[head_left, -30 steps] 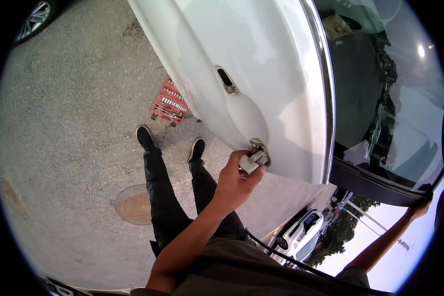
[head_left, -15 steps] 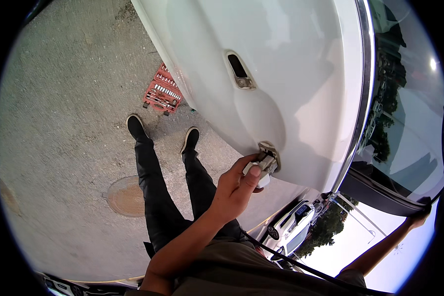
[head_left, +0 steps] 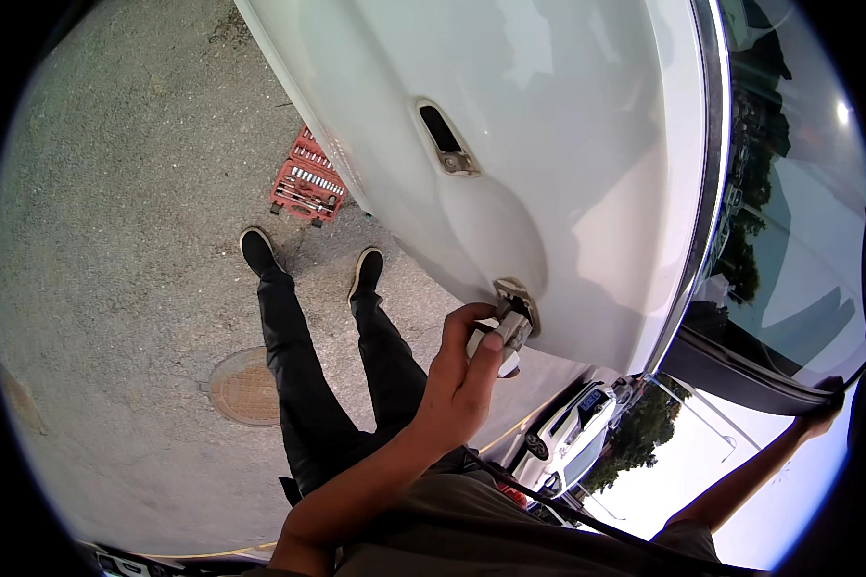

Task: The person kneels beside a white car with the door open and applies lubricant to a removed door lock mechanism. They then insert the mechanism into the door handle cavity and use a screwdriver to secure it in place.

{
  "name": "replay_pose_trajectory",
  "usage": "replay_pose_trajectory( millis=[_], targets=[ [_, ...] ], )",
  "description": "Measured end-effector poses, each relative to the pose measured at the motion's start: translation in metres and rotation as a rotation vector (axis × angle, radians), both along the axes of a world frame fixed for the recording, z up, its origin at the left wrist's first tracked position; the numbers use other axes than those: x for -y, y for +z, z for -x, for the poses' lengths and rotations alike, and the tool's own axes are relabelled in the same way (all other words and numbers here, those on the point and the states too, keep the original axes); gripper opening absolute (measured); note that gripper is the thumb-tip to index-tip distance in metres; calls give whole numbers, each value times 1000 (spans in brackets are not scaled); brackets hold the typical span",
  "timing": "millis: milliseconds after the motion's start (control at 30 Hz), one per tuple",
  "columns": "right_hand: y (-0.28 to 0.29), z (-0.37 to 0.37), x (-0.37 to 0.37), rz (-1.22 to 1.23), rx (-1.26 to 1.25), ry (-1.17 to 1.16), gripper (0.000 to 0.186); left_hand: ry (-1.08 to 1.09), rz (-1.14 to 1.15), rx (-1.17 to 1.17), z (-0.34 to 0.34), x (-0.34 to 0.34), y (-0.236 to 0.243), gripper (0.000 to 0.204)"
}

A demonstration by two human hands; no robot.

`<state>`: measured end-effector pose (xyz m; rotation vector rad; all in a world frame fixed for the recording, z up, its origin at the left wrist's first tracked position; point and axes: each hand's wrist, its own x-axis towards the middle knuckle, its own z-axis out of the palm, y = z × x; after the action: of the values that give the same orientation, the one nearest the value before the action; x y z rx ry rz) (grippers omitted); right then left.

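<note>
My left hand (head_left: pixel 460 370) is closed, thumb against fingers, on a small white-and-grey door-handle end piece (head_left: pixel 503 343). It holds the piece at the rear opening (head_left: pixel 520 298) of a white car door (head_left: pixel 597 173); whether the inner end sits inside that opening cannot be made out. Forward of it along the panel lies a second, longer handle opening (head_left: pixel 447 139), dark inside, with no handle over it. At the far right my right hand (head_left: pixel 820 415) is wrapped round the upper corner of the door's window frame (head_left: pixel 741 377).
A red socket-set case (head_left: pixel 308 183) lies open on the asphalt beneath the door, beyond my shoes. A round manhole cover (head_left: pixel 245 387) is set in the ground left of my legs. Behind the door edge a white car (head_left: pixel 568 433) stands parked.
My left hand and the handle piece have shifted slightly left and down in view, along with the door openings. The piece shows a little more of its grey body. My right hand keeps its grip.
</note>
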<state>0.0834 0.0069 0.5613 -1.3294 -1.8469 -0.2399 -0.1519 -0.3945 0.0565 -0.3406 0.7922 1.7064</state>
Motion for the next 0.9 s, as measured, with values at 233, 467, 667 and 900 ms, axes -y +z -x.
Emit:
replay_pose_trajectory(
  millis=[233, 467, 667, 900],
  targets=[
    [21, -22, -18, 11, 29, 1, 34, -49, -46, 176, 12, -2, 1, 48],
    [1, 5, 0, 28, -70, -28, 38, -17, -27, 22, -1, 4, 9, 33],
    [-3, 3, -4, 83, -212, 42, 37, -63, -37, -20, -7, 13, 15, 26],
    [28, -27, -30, 130, -302, 81, 39, -38, -113, 113, -19, 30, -1, 31]
  ],
)
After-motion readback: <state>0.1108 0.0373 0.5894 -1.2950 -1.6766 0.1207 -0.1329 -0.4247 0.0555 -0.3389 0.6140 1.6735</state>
